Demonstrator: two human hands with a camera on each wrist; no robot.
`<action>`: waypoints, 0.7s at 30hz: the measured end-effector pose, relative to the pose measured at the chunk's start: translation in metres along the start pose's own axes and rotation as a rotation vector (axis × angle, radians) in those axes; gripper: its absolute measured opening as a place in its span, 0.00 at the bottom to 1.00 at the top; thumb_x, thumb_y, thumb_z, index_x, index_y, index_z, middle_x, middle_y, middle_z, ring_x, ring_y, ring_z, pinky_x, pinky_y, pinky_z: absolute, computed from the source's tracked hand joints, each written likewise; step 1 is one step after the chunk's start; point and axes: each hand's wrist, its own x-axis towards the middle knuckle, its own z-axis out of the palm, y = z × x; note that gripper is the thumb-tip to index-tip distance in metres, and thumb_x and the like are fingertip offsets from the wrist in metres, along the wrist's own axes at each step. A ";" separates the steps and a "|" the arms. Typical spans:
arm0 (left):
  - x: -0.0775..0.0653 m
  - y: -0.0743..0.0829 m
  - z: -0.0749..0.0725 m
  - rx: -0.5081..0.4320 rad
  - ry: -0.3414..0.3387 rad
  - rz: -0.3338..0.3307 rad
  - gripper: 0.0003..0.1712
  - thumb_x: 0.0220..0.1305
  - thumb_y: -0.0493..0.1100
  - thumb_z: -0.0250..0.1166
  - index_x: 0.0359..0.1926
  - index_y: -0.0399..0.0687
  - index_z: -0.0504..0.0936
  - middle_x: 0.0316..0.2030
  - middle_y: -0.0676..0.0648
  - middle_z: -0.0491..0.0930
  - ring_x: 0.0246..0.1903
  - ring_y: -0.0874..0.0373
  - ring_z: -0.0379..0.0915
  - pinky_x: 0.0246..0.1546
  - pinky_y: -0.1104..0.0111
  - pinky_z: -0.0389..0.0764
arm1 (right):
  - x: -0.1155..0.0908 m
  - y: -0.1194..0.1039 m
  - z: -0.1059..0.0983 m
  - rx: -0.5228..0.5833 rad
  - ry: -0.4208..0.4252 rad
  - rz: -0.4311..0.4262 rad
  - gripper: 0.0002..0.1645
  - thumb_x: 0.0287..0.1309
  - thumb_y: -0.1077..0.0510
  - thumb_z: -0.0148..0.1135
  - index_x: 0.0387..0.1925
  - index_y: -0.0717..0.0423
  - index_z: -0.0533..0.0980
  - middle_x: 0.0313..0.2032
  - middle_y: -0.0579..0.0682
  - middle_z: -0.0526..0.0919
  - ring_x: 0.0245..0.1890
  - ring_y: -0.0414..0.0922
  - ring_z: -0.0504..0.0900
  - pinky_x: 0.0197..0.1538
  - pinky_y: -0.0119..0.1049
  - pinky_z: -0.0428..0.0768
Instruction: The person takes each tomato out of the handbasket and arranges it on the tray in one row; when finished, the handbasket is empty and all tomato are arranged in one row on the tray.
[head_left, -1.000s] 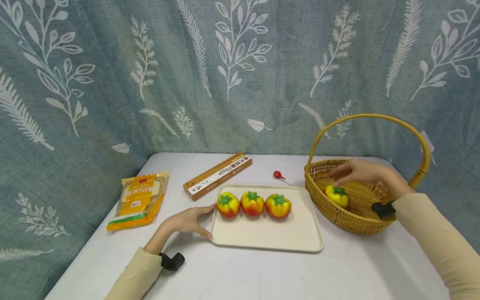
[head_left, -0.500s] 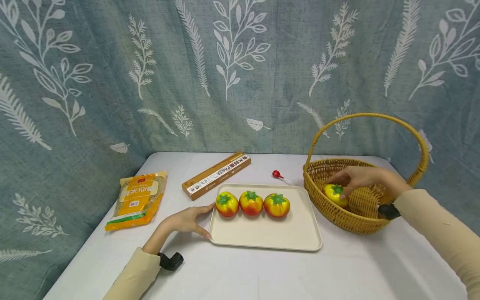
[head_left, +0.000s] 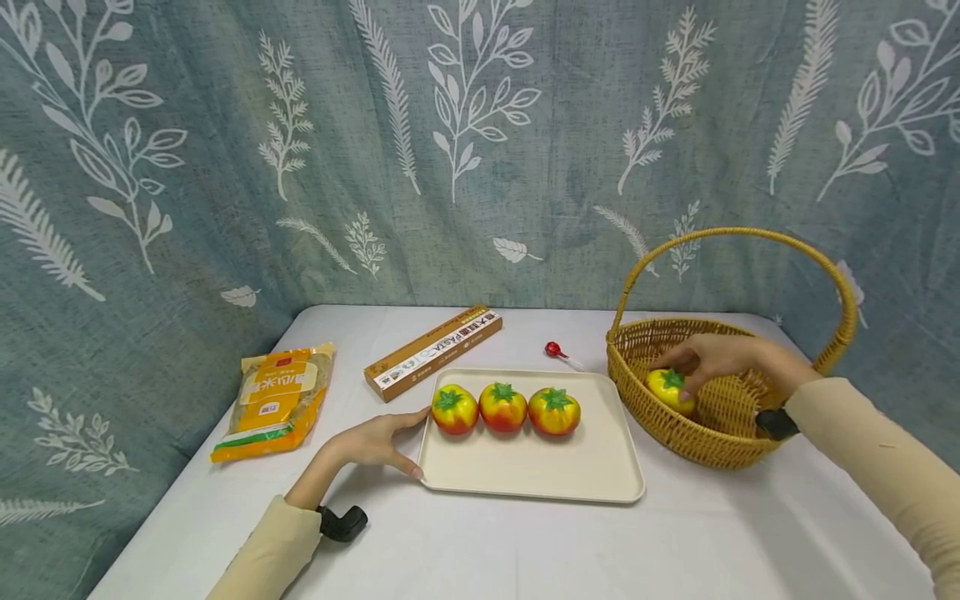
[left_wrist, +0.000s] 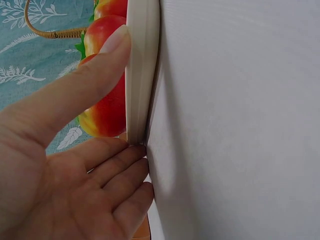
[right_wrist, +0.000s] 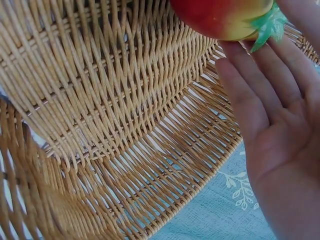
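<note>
In the basket [head_left: 697, 454] at the right, my right hand [head_left: 716, 360] holds a red-and-yellow toy tomato [head_left: 663, 388] with a green leafy top, thumb on the near side and fingers on the far side. The right wrist view shows the fingers [right_wrist: 255, 80] against this tomato [right_wrist: 225, 17]. My left hand [head_left: 375, 440] touches the left edge of a cream tray [head_left: 532, 467], thumb and fingers spread along it. Its thumb [left_wrist: 107, 52] lies against the tray's rim [left_wrist: 141, 70] in the left wrist view. Three similar tomatoes [head_left: 503, 408] stand in a row along the tray's back.
Behind the tray lie a long pasta box [head_left: 435, 352] and a red lollipop [head_left: 553, 349]. An orange bag of grain [head_left: 277, 400] is at the left. The basket's tall handle [head_left: 738, 231] arches over the right arm. A patterned curtain [head_left: 480, 167] hangs behind the white table [head_left: 450, 550].
A second ago my right hand was over the basket's tomato; its thumb and fingers have since come down around it. The left hand and the tray have kept their places.
</note>
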 end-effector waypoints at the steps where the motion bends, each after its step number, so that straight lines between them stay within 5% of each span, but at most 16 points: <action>1: 0.000 0.000 0.000 0.003 0.000 0.000 0.58 0.46 0.52 0.78 0.72 0.37 0.57 0.70 0.38 0.57 0.70 0.43 0.50 0.68 0.50 0.55 | 0.000 0.000 0.000 -0.001 0.001 0.002 0.41 0.54 0.53 0.71 0.65 0.67 0.66 0.61 0.66 0.71 0.60 0.64 0.69 0.57 0.50 0.76; 14: 0.000 -0.001 0.001 0.015 0.000 0.014 0.58 0.46 0.52 0.78 0.72 0.36 0.57 0.70 0.38 0.57 0.70 0.43 0.51 0.68 0.51 0.55 | -0.011 -0.006 -0.005 -0.016 0.099 0.000 0.41 0.56 0.53 0.70 0.65 0.69 0.66 0.61 0.67 0.71 0.60 0.66 0.69 0.57 0.53 0.75; 21: 0.000 -0.001 0.000 0.021 0.001 0.021 0.58 0.47 0.52 0.78 0.72 0.36 0.57 0.70 0.37 0.57 0.70 0.43 0.51 0.68 0.51 0.55 | -0.028 -0.023 -0.007 -0.076 0.212 0.098 0.43 0.57 0.43 0.67 0.68 0.59 0.65 0.65 0.66 0.67 0.62 0.65 0.68 0.56 0.55 0.74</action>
